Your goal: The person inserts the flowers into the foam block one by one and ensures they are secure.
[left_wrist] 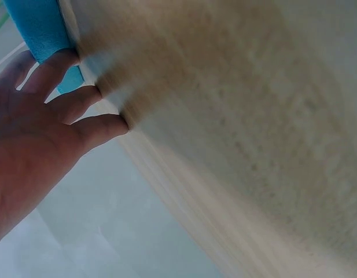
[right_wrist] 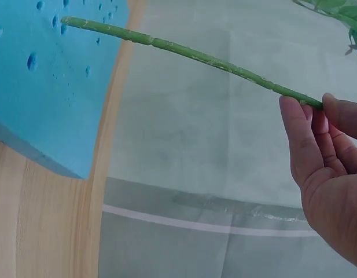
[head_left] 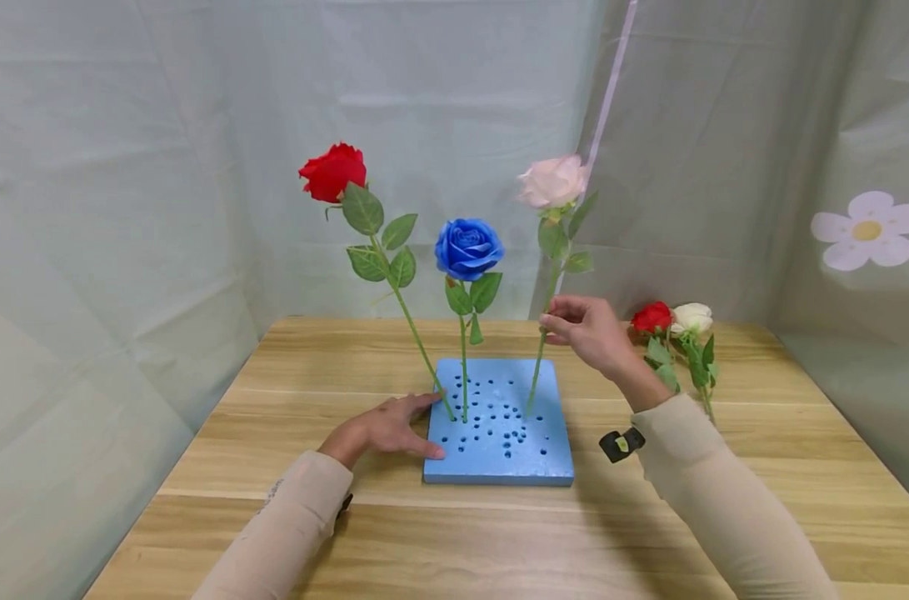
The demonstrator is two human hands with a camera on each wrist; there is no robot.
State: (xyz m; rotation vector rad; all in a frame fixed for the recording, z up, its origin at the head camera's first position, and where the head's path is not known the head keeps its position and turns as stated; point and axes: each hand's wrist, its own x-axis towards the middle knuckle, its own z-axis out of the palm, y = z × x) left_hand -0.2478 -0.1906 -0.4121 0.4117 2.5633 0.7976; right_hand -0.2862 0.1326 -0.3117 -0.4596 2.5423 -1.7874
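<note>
A blue foam block (head_left: pixel 491 462) dotted with holes lies on the table. My left hand (head_left: pixel 396 427) rests against its left side, fingers spread, thumb at the near left corner. Between thumb and fingers, my right hand (head_left: pixel 592 333) pinches the green stem of a pale pink rose (head_left: pixel 553 182). In the right wrist view the lower end of that stem (right_wrist: pixel 195 55) overlaps the holes of the block. A red rose (head_left: pixel 336 173) leans left with its stem in the block. Beside it a shorter blue rose (head_left: pixel 469 248) stands nearly upright in the block.
To the right of my right hand, another red rose (head_left: pixel 652 317) and a white rose (head_left: pixel 691 318) lie on the wooden table (head_left: pixel 274 417). Grey-green cloth (head_left: pixel 454 100) hangs behind and at both sides. A dark band (head_left: pixel 622 444) sits at my right wrist.
</note>
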